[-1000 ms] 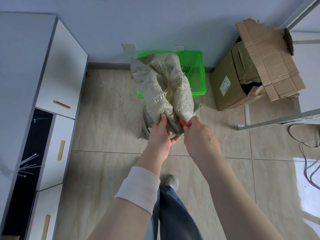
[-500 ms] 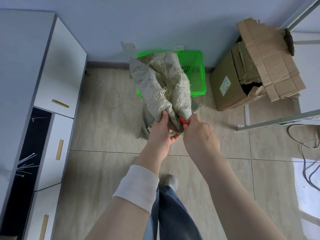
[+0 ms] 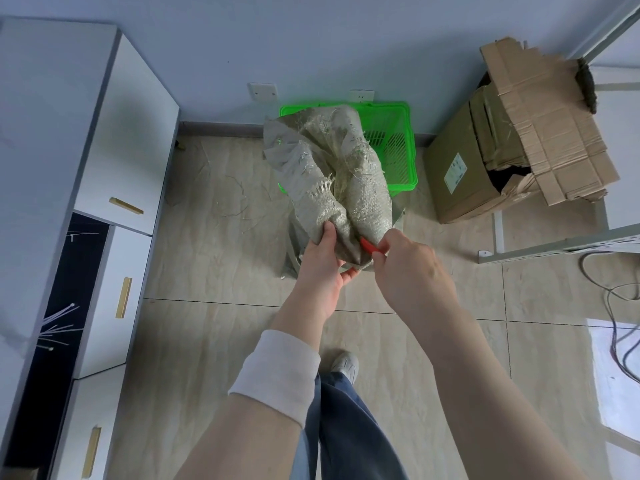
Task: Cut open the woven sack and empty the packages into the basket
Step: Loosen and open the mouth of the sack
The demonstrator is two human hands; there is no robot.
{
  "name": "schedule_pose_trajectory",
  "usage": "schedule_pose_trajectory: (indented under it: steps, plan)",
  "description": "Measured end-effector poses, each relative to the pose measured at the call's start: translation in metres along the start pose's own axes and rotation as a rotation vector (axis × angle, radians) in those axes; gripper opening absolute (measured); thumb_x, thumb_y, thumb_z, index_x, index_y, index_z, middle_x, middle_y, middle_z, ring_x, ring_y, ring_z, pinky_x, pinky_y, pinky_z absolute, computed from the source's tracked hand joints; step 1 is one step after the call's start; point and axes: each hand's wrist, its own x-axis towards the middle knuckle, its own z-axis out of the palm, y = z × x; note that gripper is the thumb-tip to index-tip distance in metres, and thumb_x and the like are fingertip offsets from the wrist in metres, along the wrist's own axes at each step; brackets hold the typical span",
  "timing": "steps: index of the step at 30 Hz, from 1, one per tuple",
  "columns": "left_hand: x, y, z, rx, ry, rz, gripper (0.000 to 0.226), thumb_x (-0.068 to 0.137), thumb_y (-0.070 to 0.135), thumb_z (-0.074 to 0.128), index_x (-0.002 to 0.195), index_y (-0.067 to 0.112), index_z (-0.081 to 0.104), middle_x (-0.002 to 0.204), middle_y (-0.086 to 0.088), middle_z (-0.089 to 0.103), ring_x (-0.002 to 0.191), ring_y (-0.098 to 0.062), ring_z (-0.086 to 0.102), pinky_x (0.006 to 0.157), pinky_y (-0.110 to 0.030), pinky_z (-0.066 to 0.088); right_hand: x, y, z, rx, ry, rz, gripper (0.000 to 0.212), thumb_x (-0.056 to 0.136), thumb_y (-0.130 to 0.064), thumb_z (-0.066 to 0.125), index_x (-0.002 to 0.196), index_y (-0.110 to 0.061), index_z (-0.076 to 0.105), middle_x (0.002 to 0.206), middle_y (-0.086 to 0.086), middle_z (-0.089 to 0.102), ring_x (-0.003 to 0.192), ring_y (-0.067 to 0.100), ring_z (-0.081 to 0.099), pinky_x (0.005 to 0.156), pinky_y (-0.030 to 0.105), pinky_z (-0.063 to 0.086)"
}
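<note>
above the beige tiled floor [image 3: 207,341], in front of the bright green plastic basket [image 3: 410,147], the grey-green woven sack [image 3: 332,174] has scarcely shifted since half a second ago. the left hand [image 3: 320,271] still grips its bunched lower end, thumb on top and fingers curled beneath. the right hand [image 3: 412,275], just beside it, clenches a small red tool [image 3: 370,247] that touches the fabric. the sack covers the basket's near left part. the tool's tip and whatever the sack holds are hidden.

The cardboard box [image 3: 460,183] label is unreadable.
</note>
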Motion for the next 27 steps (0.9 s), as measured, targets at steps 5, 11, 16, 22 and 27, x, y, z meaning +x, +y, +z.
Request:
schedule_pose_trajectory:
  steps: [5, 11, 16, 22, 27]
  plan:
    - [-0.003, -0.002, 0.001, 0.010, -0.013, 0.003, 0.033, 0.098, 0.037, 0.038, 0.125, 0.020, 0.047, 0.131, -0.008, 0.053, 0.110, -0.020, 0.054, 0.072, -0.036, 0.048, 0.002, -0.004, 0.001, -0.010, -0.012, 0.017, 0.024, 0.097, -0.023, 0.038, 0.115, -0.011, 0.049, 0.112, 0.016, 0.059, 0.105, 0.036, 0.054, 0.070, 0.032, 0.034]
    - [-0.003, -0.005, 0.000, -0.005, -0.038, 0.003, 0.031, 0.099, 0.035, 0.036, 0.124, 0.021, 0.049, 0.117, -0.005, 0.059, 0.106, -0.018, 0.057, 0.095, -0.048, 0.044, 0.004, -0.007, 0.008, 0.046, 0.009, 0.064, 0.026, 0.098, -0.024, 0.038, 0.116, -0.008, 0.046, 0.114, 0.019, 0.058, 0.107, 0.038, 0.054, 0.071, 0.033, 0.034]
    - [-0.001, -0.003, -0.001, 0.010, -0.026, 0.030, 0.027, 0.099, 0.036, 0.037, 0.117, 0.022, 0.050, 0.121, -0.006, 0.058, 0.112, -0.019, 0.056, 0.086, -0.044, 0.048, 0.001, -0.003, 0.020, 0.149, 0.091, -0.015, 0.022, 0.098, -0.025, 0.038, 0.109, -0.008, 0.046, 0.101, 0.018, 0.062, 0.090, 0.037, 0.056, 0.065, 0.035, 0.036]
    - [0.004, 0.003, 0.002, 0.053, 0.052, 0.048, 0.031, 0.099, 0.037, 0.036, 0.118, 0.018, 0.051, 0.112, -0.005, 0.058, 0.089, -0.012, 0.059, 0.064, -0.034, 0.049, 0.002, 0.008, 0.033, 0.317, 0.188, -0.089, 0.018, 0.097, -0.026, 0.041, 0.105, -0.011, 0.049, 0.083, 0.012, 0.066, 0.075, 0.035, 0.058, 0.058, 0.034, 0.040]
    - [0.006, 0.002, -0.001, 0.139, 0.096, 0.134, 0.038, 0.098, 0.035, 0.038, 0.127, 0.014, 0.050, 0.121, -0.007, 0.058, 0.099, -0.016, 0.060, 0.065, -0.030, 0.051, -0.001, 0.012, 0.038, 0.366, 0.213, -0.125, 0.019, 0.096, -0.026, 0.043, 0.107, -0.013, 0.050, 0.081, 0.012, 0.067, 0.072, 0.032, 0.059, 0.061, 0.035, 0.043]
